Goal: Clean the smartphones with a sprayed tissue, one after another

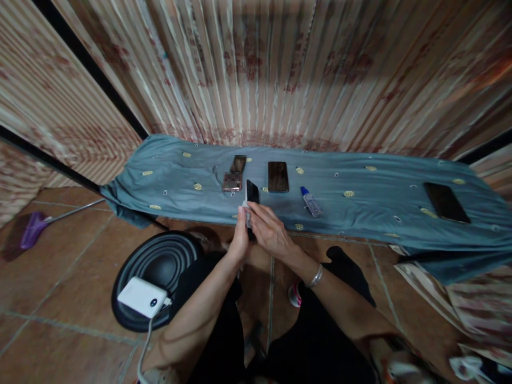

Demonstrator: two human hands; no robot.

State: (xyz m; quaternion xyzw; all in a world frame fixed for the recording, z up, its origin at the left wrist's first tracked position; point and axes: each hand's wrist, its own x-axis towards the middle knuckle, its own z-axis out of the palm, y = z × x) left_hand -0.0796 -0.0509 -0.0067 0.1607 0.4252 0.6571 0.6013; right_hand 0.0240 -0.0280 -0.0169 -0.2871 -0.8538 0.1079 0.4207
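The left hand (240, 240) and right hand (269, 229) meet at the near edge of the cloth (360, 213), both closed on a dark phone (252, 193). The phone's long axis runs away from the person, its far end tilted up over the cloth and its near end hidden between the palms; the left fingers also pinch something small and white against it, too small to identify. The right fingers lie together along the phone's right side. From left to right: a purple broom (34, 228) lies on the brown tiled floor (60, 288), then a round black stool (160, 264) carries a white power bank (142, 296) with a cable. The grey-blue cloth covers a low, long surface before a patterned curtain (280, 69). On it sit a blurred item (234, 175), just left of the held phone, a 2nd phone (278, 176) lying lengthwise away from the person, a small clear bottle (311, 202) with a blue cap lying on its side, and a 3rd phone (446, 202) well apart at the right.
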